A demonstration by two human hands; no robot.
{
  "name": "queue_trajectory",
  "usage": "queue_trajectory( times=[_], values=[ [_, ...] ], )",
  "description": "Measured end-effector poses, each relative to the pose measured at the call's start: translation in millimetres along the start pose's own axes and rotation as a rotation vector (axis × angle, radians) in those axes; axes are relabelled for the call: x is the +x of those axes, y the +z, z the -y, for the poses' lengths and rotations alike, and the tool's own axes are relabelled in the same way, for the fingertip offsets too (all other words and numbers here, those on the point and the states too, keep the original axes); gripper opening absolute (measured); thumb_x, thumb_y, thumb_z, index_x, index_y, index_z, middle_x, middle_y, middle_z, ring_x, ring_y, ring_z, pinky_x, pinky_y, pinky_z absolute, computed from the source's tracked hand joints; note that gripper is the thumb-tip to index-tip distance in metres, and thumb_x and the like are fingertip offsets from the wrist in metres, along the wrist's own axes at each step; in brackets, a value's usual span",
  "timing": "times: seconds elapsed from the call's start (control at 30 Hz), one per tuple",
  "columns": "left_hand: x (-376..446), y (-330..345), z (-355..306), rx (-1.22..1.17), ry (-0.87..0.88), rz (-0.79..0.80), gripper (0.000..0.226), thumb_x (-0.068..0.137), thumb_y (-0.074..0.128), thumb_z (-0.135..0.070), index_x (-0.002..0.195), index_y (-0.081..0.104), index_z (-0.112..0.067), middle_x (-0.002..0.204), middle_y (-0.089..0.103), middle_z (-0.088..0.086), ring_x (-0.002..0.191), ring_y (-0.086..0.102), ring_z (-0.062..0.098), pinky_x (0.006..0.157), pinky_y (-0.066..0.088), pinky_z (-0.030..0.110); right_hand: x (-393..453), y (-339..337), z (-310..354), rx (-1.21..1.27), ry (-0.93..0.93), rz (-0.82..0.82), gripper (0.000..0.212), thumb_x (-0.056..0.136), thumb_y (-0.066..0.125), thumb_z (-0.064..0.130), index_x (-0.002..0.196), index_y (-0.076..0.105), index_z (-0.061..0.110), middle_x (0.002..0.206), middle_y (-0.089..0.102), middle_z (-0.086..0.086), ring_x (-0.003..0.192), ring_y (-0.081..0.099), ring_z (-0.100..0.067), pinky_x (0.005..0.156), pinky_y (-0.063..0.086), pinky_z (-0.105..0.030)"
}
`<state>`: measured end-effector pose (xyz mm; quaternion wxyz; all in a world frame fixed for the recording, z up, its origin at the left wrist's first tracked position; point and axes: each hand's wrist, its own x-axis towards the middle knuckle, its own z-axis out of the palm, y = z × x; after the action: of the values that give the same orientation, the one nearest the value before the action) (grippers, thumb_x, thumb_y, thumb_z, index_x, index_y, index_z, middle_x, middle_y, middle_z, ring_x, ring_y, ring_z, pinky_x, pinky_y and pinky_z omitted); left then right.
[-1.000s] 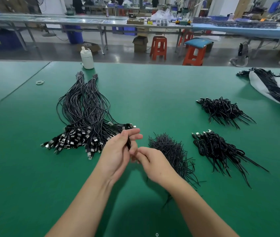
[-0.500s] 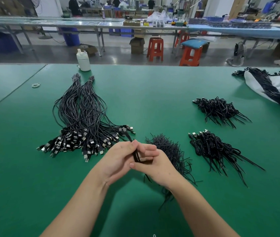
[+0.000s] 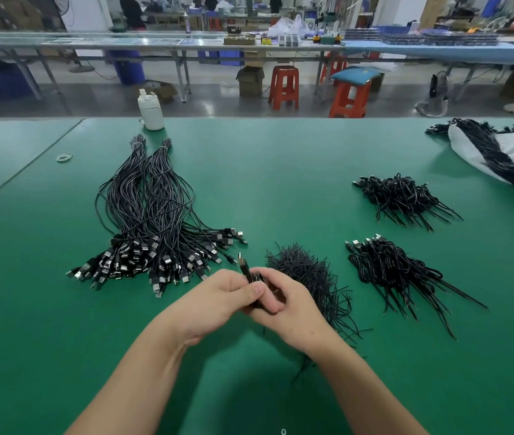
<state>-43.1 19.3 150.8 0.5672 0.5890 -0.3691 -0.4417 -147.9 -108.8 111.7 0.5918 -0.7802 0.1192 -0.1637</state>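
2 hands [image 3: 249, 301] grip a coiled, glossy black cable [image 3: 251, 277].

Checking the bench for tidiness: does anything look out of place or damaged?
Nothing looks damaged or spilled. A rubber band lies alone, left of the long cable bundles, and the white bottle stands at the far edge of the table. The left hand and right hand grip one cable.
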Motion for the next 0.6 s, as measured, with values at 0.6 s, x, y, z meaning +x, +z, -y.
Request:
queue_trajectory(
  times=[0.6],
  values=[
    [3,12,27,0.507,-0.005,-0.526,0.033,0.104,0.046,-0.026,0.079,0.069,-0.027,0.067,0.066,-0.010,0.064,0.058,0.005,0.072,0.050,0.032,-6,-5,0,-0.716,-0.066,0.068,0.015,0.099,0.050,0.031,0.105,0.039,0.023,0.101,0.060,0.000,0.084,0.061,-0.033,0.072,0.045,-0.042]
  ],
)
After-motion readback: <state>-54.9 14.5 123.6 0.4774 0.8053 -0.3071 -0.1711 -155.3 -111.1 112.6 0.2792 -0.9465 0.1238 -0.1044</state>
